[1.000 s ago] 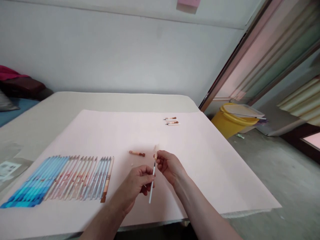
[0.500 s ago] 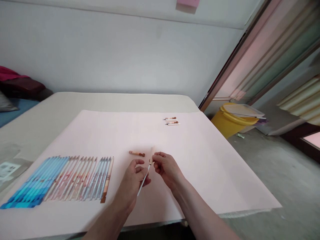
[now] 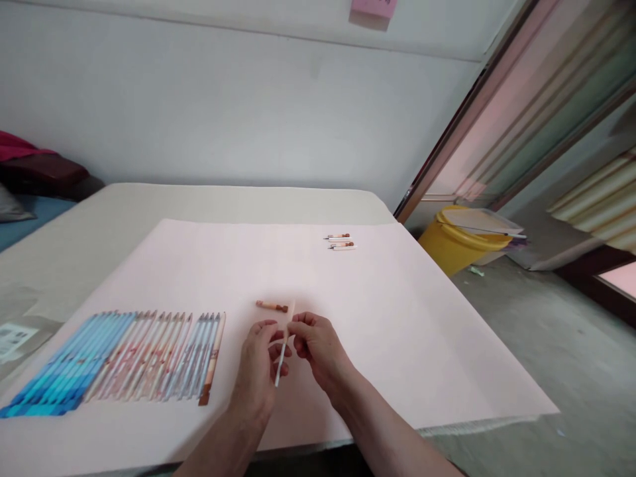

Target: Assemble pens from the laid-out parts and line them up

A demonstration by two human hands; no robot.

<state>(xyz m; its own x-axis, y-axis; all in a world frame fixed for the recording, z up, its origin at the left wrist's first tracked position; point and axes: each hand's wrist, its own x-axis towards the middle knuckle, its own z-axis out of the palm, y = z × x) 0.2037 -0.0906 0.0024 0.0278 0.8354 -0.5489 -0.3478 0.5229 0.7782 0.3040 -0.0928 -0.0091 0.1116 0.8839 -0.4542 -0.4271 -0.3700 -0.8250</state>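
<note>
My right hand [image 3: 315, 344] pinches a pale pen barrel [image 3: 290, 317] between thumb and fingertips. A thin white refill [image 3: 279, 368] sticks out of the barrel's near end and slants down toward me. Curled around that refill is my left hand [image 3: 257, 361], its fingers partly behind it. Just beyond my hands lies a short brown and peach pen part [image 3: 271, 305], apart from them. To the left, a brown-ended pen [image 3: 212, 361] closes a row of slim pens, with grey-blue ones [image 3: 191, 358], pinkish ones [image 3: 142, 358] and blue ones [image 3: 74, 364].
Pale pink sheet [image 3: 422, 318] covers much of the table. Toward its far edge lie two small groups of pen parts [image 3: 342, 246]. A clear plastic bag [image 3: 24, 338] rests at the left. On the floor at the right stands a yellow bin [image 3: 452, 248].
Both hands have moved slightly left and closer together with the barrel and refill. The refill now stands more upright in view. The other pens have not moved.
</note>
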